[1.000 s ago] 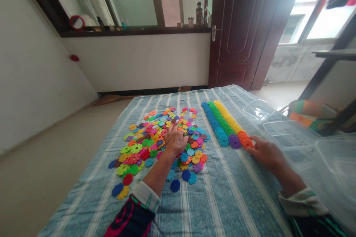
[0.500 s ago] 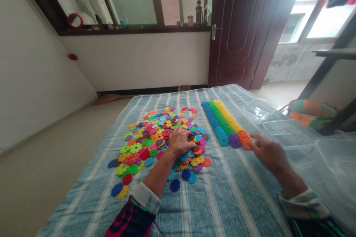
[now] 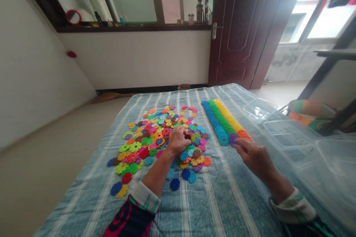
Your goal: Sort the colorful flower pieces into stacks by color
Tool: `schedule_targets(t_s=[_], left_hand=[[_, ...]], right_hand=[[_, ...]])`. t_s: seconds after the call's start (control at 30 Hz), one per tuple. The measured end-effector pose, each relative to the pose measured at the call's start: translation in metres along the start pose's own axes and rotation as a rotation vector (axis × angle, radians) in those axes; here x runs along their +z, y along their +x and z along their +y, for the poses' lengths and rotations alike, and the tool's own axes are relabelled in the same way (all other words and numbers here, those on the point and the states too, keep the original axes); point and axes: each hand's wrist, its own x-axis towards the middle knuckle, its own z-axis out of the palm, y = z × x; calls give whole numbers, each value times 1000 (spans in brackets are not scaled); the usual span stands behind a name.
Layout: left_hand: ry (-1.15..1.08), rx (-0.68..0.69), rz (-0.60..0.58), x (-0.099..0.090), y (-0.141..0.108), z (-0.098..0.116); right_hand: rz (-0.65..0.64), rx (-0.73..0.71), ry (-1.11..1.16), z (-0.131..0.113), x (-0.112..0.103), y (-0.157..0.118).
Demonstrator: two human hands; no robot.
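A loose pile of many-coloured notched discs [image 3: 136, 147] covers the middle of the striped cloth. My left hand [image 3: 177, 141] is over the right part of this pile, thumb and fingers pinched around a dark brown disc. Right of the pile lie overlapping rows of discs: a blue row [image 3: 211, 118], a green row [image 3: 221, 118] and a yellow row [image 3: 228, 116]. Orange discs [image 3: 243, 134] and a purple disc [image 3: 233, 139] sit at the near ends. My right hand [image 3: 254, 155] has its fingertips at the purple disc, with the fingers close together.
Clear plastic boxes [image 3: 290, 133] stand along the right side of the cloth-covered surface [image 3: 200, 207]. Beyond its far edge are a wall, a dark red door [image 3: 239, 26] and a ledge holding a flask [image 3: 199, 11] and a round mirror [image 3: 73, 17].
My right hand has moved left from the orange discs to the purple disc. The fingers of my left hand have closed around a dark brown disc in the pile.
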Motion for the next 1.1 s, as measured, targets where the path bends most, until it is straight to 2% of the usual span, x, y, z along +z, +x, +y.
schedule_targets(t_s=[0.2, 0.37, 0.53, 0.77, 1.0, 1.1], left_hand=[[-110, -43, 75, -1, 2, -10], [-172, -82, 153, -3, 2, -9], [-218, -22, 146, -8, -2, 0], [-277, 72, 85, -13, -8, 17], [-244, 97, 34, -11, -9, 18], [-194, 156, 73, -13, -9, 22]], right_hand=[[-12, -49, 31, -5, 5, -3], [-39, -99, 115, -13, 10, -5], [-43, -144, 177, -22, 14, -6], [-26, -132, 248, -32, 21, -2], [-42, -124, 312, -37, 26, 1], [-38, -107, 338, -38, 26, 2]])
